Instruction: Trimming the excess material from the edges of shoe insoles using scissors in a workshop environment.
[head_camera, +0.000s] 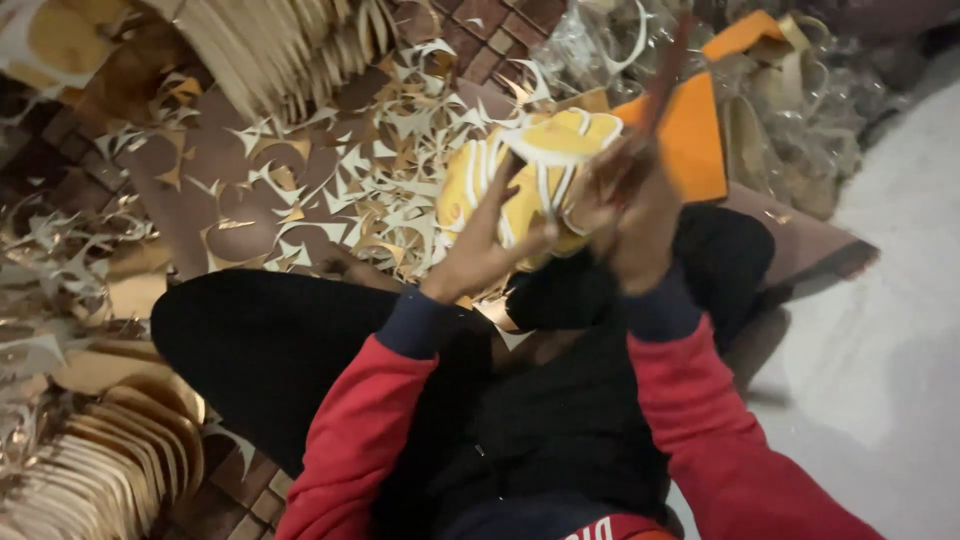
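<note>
At the far left, a fanned stack of tan sole-shaped cutouts (110, 440) lies at the lower edge. Beside it, pale trimmed scraps (300, 190) litter the brown floor. The left hand (480, 245) reaches up from the red sleeve, fingers spread and pressed against the underside of a yellow sole piece with white edging (550, 160), held above the lap. Just to the right, the right hand (630, 215) is blurred; its fingers seem curled around a thin reddish tool (665, 70), but the exact grip cannot be told. Behind it lies an orange sheet (695, 140).
</note>
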